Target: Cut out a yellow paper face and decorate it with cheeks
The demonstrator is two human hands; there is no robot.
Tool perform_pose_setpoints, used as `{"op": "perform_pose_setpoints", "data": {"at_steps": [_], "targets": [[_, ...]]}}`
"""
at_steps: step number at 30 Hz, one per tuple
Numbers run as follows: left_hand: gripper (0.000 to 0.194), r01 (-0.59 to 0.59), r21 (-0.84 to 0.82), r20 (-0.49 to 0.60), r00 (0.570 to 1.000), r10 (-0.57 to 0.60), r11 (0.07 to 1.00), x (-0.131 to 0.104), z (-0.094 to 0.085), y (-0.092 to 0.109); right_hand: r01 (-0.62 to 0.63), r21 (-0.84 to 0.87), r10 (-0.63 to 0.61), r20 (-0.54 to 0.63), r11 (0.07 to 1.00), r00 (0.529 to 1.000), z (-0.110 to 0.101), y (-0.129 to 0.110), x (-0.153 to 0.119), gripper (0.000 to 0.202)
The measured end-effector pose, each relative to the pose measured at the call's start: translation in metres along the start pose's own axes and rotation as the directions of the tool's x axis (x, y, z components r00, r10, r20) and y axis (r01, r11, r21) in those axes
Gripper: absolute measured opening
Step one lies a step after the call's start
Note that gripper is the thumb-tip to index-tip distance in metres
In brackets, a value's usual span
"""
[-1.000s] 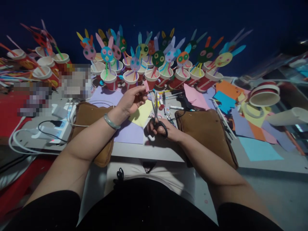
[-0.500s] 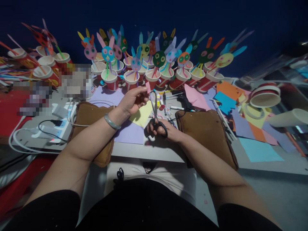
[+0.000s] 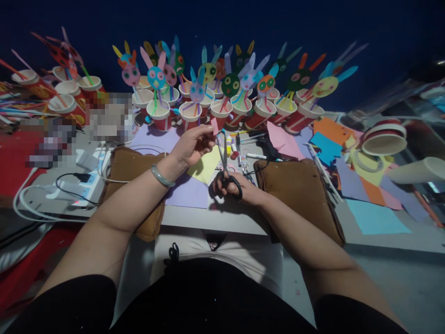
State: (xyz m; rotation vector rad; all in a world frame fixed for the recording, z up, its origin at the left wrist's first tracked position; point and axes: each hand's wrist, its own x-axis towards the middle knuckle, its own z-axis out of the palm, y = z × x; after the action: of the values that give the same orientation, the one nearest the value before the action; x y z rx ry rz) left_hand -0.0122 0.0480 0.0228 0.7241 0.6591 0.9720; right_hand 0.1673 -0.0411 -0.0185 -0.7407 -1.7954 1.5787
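Between the thumb and fingertips of my left hand (image 3: 195, 144) is a small piece of pink paper (image 3: 214, 126). My right hand (image 3: 239, 186) has its fingers through the black handles of a pair of scissors (image 3: 225, 162). The blades point up and away from me, slightly parted, with their tips close under the pink paper. Whether the blades touch the paper I cannot tell. Beneath my hands lie a yellow sheet (image 3: 204, 168) and a purple sheet (image 3: 189, 194) on the table.
Several red paper cups (image 3: 190, 116) holding paper rabbit faces stand along the back. Brown cushions (image 3: 295, 195) lie under both forearms. A glue stick (image 3: 228, 144), pens and a black glue gun (image 3: 269, 147) sit beyond my right hand. Coloured paper (image 3: 377, 218) lies right, a power strip (image 3: 88, 185) left.
Almost nothing differs. Both hands, the pink paper and the scissors keep practically the same position; the view has shifted very slightly.
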Motion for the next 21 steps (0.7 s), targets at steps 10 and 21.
{"op": "perform_pose_setpoints", "data": {"at_steps": [10, 21], "targets": [[0.02, -0.004, 0.021, -0.023, 1.0, 0.004, 1.0, -0.0012, 0.0028, 0.0007, -0.019, -0.005, 0.019, -0.006, 1.0, 1.0, -0.0011, 0.0006, -0.001, 0.062], [0.016, -0.025, 0.13, 0.021, 1.0, 0.022, 0.991, -0.0067, 0.0082, 0.0034, 0.007, 0.035, -0.006, -0.016, 0.999, 1.0, 0.0003, -0.0001, 0.0001, 0.061]]}}
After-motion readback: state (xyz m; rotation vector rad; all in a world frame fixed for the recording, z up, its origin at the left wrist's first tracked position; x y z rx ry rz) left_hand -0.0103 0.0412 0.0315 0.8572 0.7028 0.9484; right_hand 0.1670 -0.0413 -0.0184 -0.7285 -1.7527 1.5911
